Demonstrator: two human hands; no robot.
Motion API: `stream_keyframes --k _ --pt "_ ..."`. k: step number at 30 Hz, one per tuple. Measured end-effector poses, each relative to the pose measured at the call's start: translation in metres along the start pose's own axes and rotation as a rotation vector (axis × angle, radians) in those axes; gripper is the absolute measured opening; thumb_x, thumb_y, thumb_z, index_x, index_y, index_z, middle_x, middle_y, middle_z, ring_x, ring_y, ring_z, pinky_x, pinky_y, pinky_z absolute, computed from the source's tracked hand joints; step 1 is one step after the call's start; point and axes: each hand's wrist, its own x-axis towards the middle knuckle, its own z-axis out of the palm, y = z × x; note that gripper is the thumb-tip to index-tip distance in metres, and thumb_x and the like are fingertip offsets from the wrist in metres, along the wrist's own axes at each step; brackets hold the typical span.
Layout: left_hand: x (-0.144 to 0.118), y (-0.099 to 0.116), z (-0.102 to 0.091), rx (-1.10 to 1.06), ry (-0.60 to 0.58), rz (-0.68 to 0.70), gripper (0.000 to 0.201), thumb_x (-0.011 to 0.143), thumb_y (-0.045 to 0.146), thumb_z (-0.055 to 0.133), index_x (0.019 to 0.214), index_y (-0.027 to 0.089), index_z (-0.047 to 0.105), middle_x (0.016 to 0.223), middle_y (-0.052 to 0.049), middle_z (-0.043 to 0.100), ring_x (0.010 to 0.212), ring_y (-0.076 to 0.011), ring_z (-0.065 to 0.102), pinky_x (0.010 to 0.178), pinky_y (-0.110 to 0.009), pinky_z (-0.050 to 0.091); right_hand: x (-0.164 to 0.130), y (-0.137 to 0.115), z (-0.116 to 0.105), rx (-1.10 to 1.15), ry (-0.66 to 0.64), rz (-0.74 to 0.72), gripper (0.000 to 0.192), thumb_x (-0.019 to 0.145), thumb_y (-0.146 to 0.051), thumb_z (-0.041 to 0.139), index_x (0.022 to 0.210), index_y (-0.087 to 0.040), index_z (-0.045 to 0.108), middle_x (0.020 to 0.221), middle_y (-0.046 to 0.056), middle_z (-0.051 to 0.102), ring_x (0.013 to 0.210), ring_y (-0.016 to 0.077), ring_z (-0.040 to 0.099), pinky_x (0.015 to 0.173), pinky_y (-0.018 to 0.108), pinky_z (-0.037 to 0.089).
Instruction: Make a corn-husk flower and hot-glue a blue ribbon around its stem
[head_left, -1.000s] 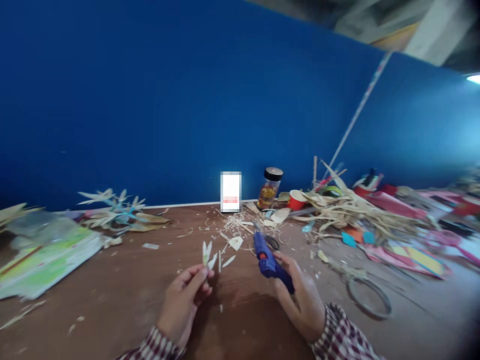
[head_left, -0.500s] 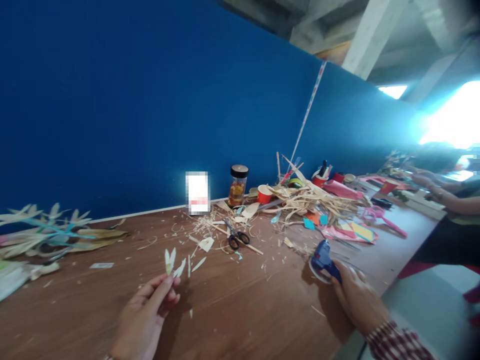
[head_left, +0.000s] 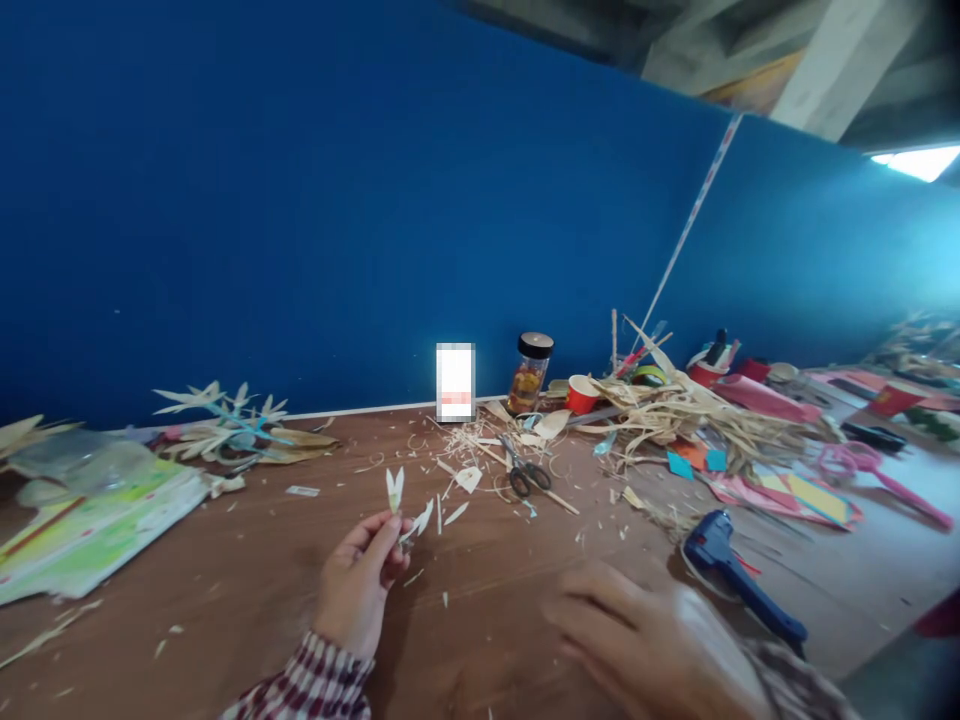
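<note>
**Pale petal piece pinched above the brown tabletop**

The pale petal piece point(head_left: 394, 489) stands upright from the fingertips of the left hand point(head_left: 358, 585), which pinches its lower end between thumb and forefinger; the other fingers curl loosely below. It is held clear of the table, just left of a few loose pale slivers point(head_left: 447, 515) that lie on the wood.

Nearest the camera, the right hand point(head_left: 637, 640) is blurred, palm down, fingers spread and holding nothing. Whether it touches the table cannot be told. Between the two hands the brown table point(head_left: 225, 590) is bare apart from small chips, and this is the widest open stretch of wood. The table's near right edge runs diagonally just beyond the right hand.

Just past the right hand's fingers, the blue glue gun point(head_left: 731, 570) lies on its side close to that edge, nozzle end toward the clutter.

To the left, a green and yellow sheet point(head_left: 90, 525) lies near the left border. Farther in, black-handled scissors point(head_left: 525, 470) rest among straw trimmings, well apart from the left hand. Behind them a heap of dry straw point(head_left: 697, 415) and coloured paper scraps fill the right half of the table.

Against the blue wall point(head_left: 337, 200) stand a dark-lidded jar point(head_left: 529, 375) and a red cup point(head_left: 579, 395), side by side; a cluster of pale leaf shapes point(head_left: 232, 425) lies by the wall on the left.
</note>
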Motion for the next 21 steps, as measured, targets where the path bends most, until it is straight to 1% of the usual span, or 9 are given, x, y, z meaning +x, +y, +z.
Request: stream_keyframes --k 2,4,6,8,10,12,14,17,21 --pt "0.001 0.002 -0.001 0.0 0.008 0.004 0.024 0.056 0.022 0.071 0.075 0.014 0.06 0.067 0.0 0.065 0.043 -0.0026 0.047 0.044 -0.014 0.044 0.03 -0.018 0.023 -0.092 -0.149 -0.255 0.018 0.078 -0.022 0.051 0.091 -0.028 0.062 0.089 0.004 0.064 0.072 0.017 0.059 0.06 0.027 0.046" --pt "0.002 0.004 -0.003 -0.015 0.006 0.02 0.025 0.055 0.023 0.072 0.075 0.014 0.06 0.066 0.001 0.064 0.042 -0.0022 0.046 0.044 -0.014 0.043 0.058 -0.021 0.041 0.02 -0.063 -0.34 0.018 0.08 -0.023 0.049 0.096 -0.022 0.057 0.082 0.004 0.062 0.072 0.0149 0.057 0.063 0.027 0.046" --pt "0.004 0.006 -0.004 -0.035 -0.001 0.045 0.027 0.055 0.025 0.072 0.075 0.014 0.06 0.066 0.001 0.063 0.042 -0.0017 0.044 0.043 -0.014 0.041 0.084 -0.009 0.056 0.14 -0.038 -0.218 0.016 0.084 -0.027 0.043 0.095 -0.019 0.052 0.072 0.001 0.059 0.058 0.0106 0.054 0.052 0.022 0.044" --pt "0.004 0.007 -0.005 -0.057 0.016 0.061 0.028 0.055 0.026 0.072 0.076 0.013 0.06 0.066 0.001 0.062 0.042 -0.0016 0.044 0.043 -0.014 0.041 0.108 0.013 0.069 0.142 -0.136 -0.104 0.022 0.087 -0.03 0.035 0.099 -0.018 0.049 0.064 -0.001 0.057 0.053 0.0096 0.052 0.048 0.021 0.042" --pt "0.004 0.008 -0.004 -0.072 0.056 0.065 0.029 0.055 0.027 0.072 0.077 0.013 0.059 0.066 0.001 0.061 0.044 -0.002 0.044 0.044 -0.015 0.041 0.128 0.041 0.083 -0.076 -0.174 -0.063 0.019 0.084 -0.03 0.041 0.087 -0.018 0.056 0.063 -0.001 0.057 0.055 0.01 0.051 0.052 0.022 0.041" --pt "0.003 0.007 -0.003 -0.073 0.087 0.072 0.03 0.055 0.028 0.072 0.078 0.014 0.059 0.067 0.001 0.061 0.045 -0.0027 0.045 0.045 -0.016 0.042 0.141 0.067 0.097 -0.141 -0.182 -0.055 0.012 0.077 -0.025 0.052 0.073 -0.017 0.061 0.064 0.001 0.059 0.062 0.0124 0.052 0.059 0.025 0.04" --pt "0.002 0.005 -0.003 -0.068 0.089 0.083 0.03 0.056 0.027 0.072 0.078 0.014 0.058 0.068 0.001 0.061 0.046 -0.0031 0.045 0.045 -0.016 0.043 0.149 0.086 0.11 -0.16 -0.212 -0.052 0.009 0.074 -0.02 0.055 0.072 -0.017 0.064 0.065 0.001 0.06 0.061 0.0123 0.052 0.058 0.025 0.039" --pt "0.003 0.003 -0.004 -0.054 0.08 0.09 0.029 0.057 0.028 0.071 0.078 0.013 0.058 0.069 0.0 0.061 0.046 -0.0034 0.045 0.044 -0.016 0.043 0.153 0.1 0.125 -0.16 -0.282 -0.061 0.011 0.068 -0.024 0.061 0.076 -0.019 0.067 0.06 -0.001 0.06 0.054 0.0109 0.052 0.052 0.022 0.037" --pt "0.004 0.001 -0.005 -0.04 0.078 0.091 0.028 0.058 0.027 0.07 0.078 0.013 0.058 0.068 0.001 0.06 0.046 -0.003 0.045 0.044 -0.015 0.043 0.153 0.101 0.133 -0.155 -0.327 -0.077 0.008 0.064 -0.022 0.065 0.071 -0.02 0.068 0.056 -0.002 0.058 0.051 0.0103 0.051 0.047 0.021 0.035"
